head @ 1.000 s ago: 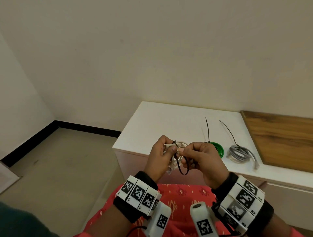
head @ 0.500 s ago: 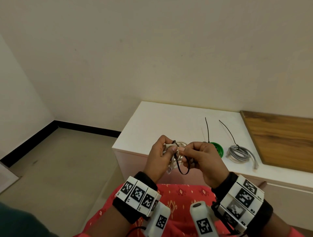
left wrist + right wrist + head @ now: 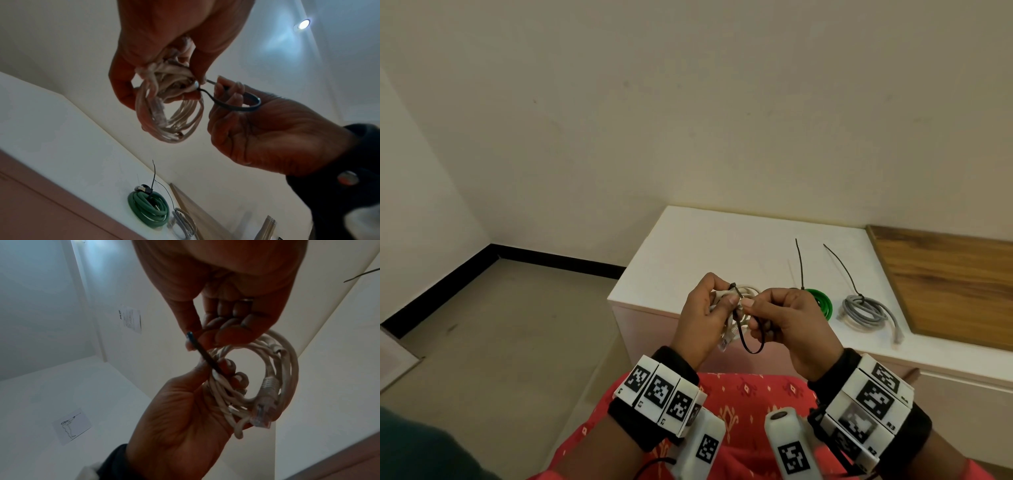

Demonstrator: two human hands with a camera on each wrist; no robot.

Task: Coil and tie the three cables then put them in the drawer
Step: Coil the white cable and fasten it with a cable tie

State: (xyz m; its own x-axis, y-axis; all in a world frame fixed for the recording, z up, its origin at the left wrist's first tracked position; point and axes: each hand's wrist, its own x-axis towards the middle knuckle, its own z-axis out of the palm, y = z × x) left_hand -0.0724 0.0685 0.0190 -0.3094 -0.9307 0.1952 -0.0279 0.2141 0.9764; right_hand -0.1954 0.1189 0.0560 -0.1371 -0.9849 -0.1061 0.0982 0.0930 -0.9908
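My left hand (image 3: 709, 308) grips a coiled white cable (image 3: 170, 113) in the air before the white cabinet (image 3: 705, 246); its clear plug (image 3: 263, 412) hangs at the coil's lower side. A black zip tie (image 3: 232, 105) loops from the coil, and my right hand (image 3: 787, 318) pinches its free end between thumb and fingers. A green coiled cable (image 3: 822, 303) and a grey coiled cable (image 3: 863, 313) lie on the cabinet top, each bound by a black tie whose long tail sticks up. No drawer front is plainly seen.
A wooden board (image 3: 948, 284) covers the cabinet's right part. Beige floor (image 3: 500, 335) with a black skirting lies to the left. My red-patterned lap (image 3: 739, 404) is just below the hands. Two paper sheets (image 3: 131, 319) hang on the wall.
Hardly anything differs. Both hands stay together at the white coil, with only a slight shift of the fingers on the black tie.
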